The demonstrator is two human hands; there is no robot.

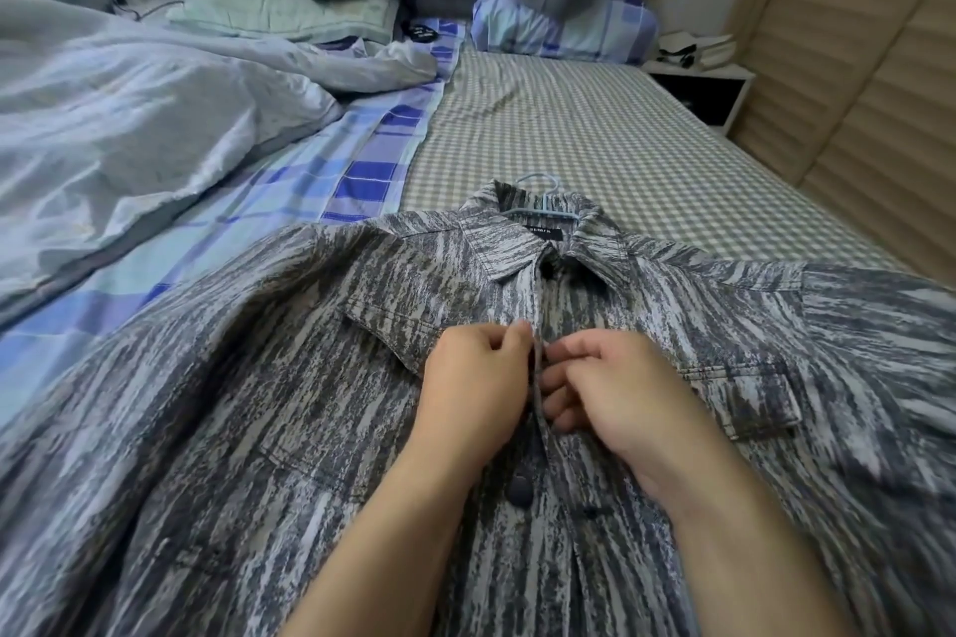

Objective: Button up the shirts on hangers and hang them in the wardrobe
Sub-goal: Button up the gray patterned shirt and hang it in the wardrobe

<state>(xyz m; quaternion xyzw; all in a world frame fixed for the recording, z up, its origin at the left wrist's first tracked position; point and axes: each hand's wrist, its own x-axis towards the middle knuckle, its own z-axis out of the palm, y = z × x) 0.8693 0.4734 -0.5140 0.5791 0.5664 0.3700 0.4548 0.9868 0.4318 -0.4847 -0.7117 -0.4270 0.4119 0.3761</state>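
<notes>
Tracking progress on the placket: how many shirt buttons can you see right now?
2 on the shirt: one at the collar, one large dark one below the left hand and right hand. Others may be hidden under them.

Centre frame, the shirt (pixel 310 378) is heavy woven cloth, matt, streaked grey and white with visible stitched seams. Its button (pixel 520 490) looks like dull dark plastic. At the collar, the hanger (pixel 538 211) is smooth pale blue plastic. Upper right, the checked sheet (pixel 595 129) is flat matt cotton; at the left, the duvet (pixel 129 98) is soft, crumpled fabric. Far right, the slatted doors (pixel 869 67) show a wood-look matt finish.
</notes>
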